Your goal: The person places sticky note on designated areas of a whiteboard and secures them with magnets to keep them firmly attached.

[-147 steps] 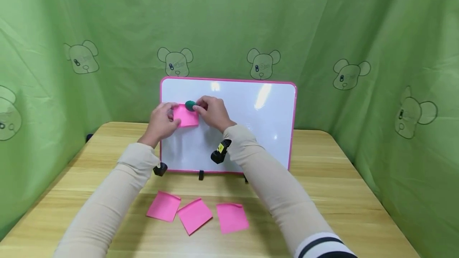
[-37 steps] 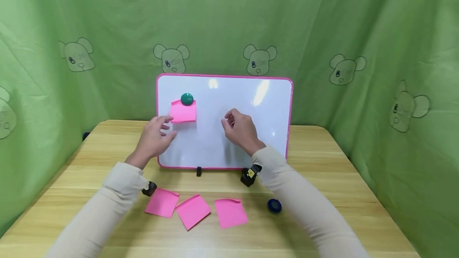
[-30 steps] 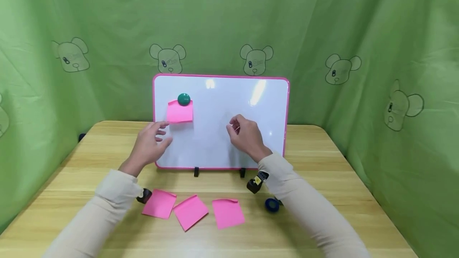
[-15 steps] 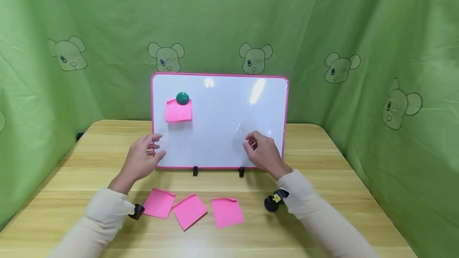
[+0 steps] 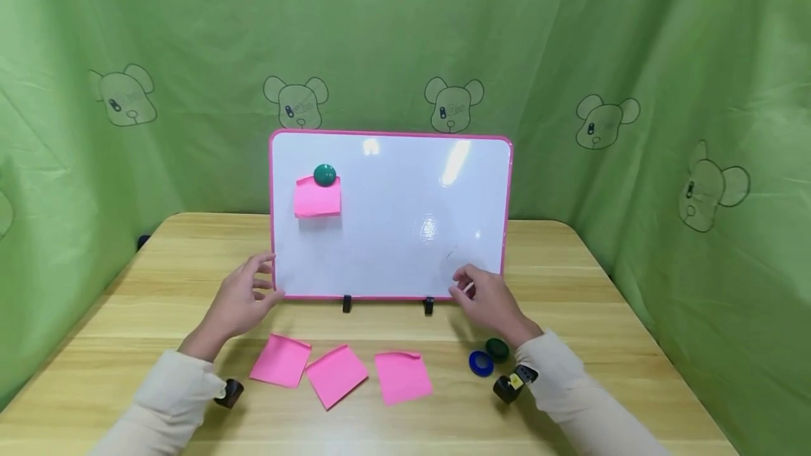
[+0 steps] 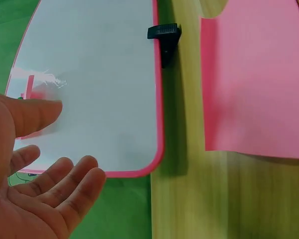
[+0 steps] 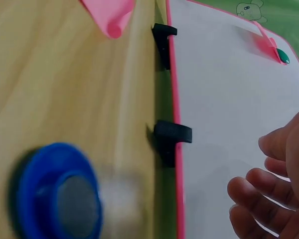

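Left hand [image 5: 236, 301] and right hand [image 5: 491, 302] have dropped lower, both released. Wood-grain worktop [image 5: 564, 280]; green curtain [image 5: 374, 20] behind. Pinned pink note [image 5: 317, 201] on whiteboard [image 5: 386, 231], above and between the hands.

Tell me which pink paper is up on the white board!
The pink note at the upper left of the white board, with a green magnet over its top edge. The other three pink notes lie on the table.

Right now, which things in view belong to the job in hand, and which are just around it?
Likely job:
whiteboard
mounted pink note
green magnet on it
three loose pink notes
blue magnet
dark green magnet

Just around:
curtain
wrist cameras
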`<state>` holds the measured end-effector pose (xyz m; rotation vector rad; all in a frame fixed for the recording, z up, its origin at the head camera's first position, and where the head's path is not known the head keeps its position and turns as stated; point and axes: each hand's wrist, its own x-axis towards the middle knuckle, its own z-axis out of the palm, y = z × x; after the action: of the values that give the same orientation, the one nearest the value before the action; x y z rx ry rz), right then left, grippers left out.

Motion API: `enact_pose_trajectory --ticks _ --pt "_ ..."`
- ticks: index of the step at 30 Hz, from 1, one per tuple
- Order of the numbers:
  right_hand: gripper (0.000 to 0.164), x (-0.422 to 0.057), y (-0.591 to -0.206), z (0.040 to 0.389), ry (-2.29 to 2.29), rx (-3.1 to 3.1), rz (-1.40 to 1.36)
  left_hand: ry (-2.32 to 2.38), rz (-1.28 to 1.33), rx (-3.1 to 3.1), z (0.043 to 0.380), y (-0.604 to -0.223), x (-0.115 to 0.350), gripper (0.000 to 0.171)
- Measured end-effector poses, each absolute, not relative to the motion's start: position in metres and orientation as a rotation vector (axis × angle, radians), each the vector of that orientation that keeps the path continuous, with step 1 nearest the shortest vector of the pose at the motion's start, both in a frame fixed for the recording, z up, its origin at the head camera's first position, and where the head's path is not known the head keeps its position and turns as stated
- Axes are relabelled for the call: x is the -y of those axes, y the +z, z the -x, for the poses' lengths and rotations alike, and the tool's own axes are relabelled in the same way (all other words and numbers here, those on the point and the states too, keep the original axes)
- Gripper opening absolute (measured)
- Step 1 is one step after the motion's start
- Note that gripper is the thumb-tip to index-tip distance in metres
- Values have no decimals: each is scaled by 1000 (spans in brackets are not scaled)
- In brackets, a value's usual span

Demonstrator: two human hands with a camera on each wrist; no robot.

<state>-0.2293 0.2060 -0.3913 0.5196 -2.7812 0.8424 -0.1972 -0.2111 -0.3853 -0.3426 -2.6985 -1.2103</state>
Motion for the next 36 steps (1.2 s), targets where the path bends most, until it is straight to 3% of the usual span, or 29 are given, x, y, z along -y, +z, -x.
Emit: enact_pose_trajectory --ticks 19,36 --pt "3 -229 -419 203 822 2881 -621 -1290 384 2852 181 -406 216 67" --pt "15 -234 -425 195 835 2975 -865 -1152 391 3060 173 -416 211 51"
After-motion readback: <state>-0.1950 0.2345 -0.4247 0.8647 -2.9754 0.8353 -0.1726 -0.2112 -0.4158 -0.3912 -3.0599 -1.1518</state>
